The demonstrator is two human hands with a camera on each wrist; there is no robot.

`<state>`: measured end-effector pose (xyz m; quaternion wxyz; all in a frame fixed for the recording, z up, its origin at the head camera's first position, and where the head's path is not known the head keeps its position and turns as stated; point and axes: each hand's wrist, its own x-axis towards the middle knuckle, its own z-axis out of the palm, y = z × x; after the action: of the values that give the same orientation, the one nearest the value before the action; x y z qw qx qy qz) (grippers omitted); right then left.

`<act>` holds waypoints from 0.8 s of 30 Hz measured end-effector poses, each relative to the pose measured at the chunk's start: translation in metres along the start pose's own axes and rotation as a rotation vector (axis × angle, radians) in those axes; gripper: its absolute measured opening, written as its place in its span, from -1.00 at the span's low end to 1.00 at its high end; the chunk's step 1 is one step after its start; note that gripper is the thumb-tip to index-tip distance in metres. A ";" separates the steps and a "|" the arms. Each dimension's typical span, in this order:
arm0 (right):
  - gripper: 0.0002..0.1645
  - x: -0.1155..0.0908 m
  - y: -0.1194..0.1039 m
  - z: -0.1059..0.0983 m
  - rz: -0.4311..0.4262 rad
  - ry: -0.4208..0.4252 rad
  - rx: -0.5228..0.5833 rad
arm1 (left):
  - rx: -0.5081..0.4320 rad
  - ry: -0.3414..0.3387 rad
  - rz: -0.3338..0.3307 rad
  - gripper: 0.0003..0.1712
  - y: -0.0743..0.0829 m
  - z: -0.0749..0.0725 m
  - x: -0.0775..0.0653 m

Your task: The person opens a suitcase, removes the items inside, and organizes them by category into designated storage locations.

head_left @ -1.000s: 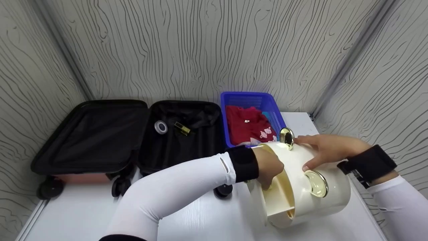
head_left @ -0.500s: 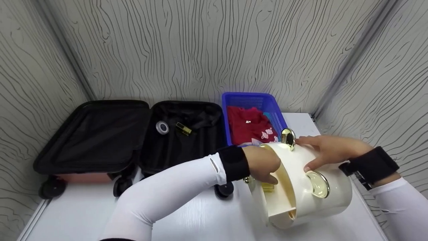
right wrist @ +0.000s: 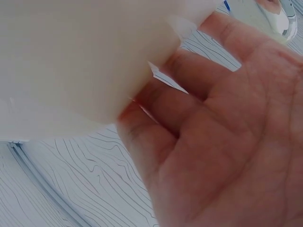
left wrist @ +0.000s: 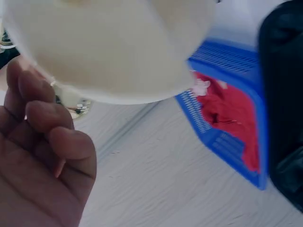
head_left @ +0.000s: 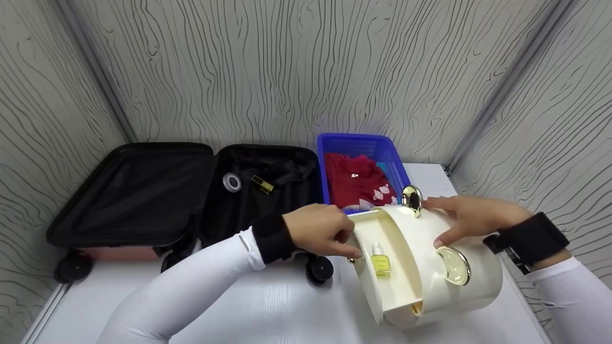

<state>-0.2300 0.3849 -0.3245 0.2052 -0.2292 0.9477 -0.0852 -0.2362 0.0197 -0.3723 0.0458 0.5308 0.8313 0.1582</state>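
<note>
A: Biggest first?

B: The bench [head_left: 267, 306] carries a spread suitcase [head_left: 134, 196]. Right of that, the white case [head_left: 444, 298] has its drawer [head_left: 399, 289] out toward the suitcase; the blue basket [head_left: 356, 137] is just behind.

A: The hands?

B: The right hand [head_left: 471, 215] rests on the case, fingers wide and nearly straight. The left hand [head_left: 318, 231] is at the drawer's front, fingers loosely curled.

A: And the small things?

B: The yellow bottle [head_left: 381, 265] is inside the drawer, apart from both hands (standing or lying, I can't say). The left thumb reaches the gold knob [head_left: 352, 261], though I can't tell whether it's pinched.

A: What worries you?

B: A sharp shove or tug on the drawer could slide or topple the bottle, I'd guess. And since the right hand isn't wrapped round the case, a hard push might shift it.
</note>
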 end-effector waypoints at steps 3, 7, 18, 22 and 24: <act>0.19 0.001 -0.002 -0.001 0.004 -0.006 0.011 | -0.026 -0.010 -0.023 -0.53 -0.006 0.015 -0.015; 0.16 0.002 -0.003 -0.001 0.006 -0.015 0.014 | -0.035 -0.004 -0.023 -0.58 -0.005 0.034 -0.026; 0.12 0.003 -0.002 -0.001 0.005 -0.019 0.012 | -0.063 0.165 -0.094 -0.68 0.002 0.069 -0.023; 0.12 0.004 -0.003 -0.001 0.016 -0.026 0.017 | -0.078 0.191 -0.100 -0.69 0.004 0.073 -0.019; 0.13 0.003 -0.003 -0.001 0.015 -0.025 0.020 | -0.080 0.197 -0.114 -0.70 0.006 0.073 -0.015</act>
<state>-0.2318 0.3807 -0.3238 0.2200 -0.2212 0.9458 -0.0904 -0.2070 0.0245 -0.4413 -0.0061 0.4623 0.8536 0.2398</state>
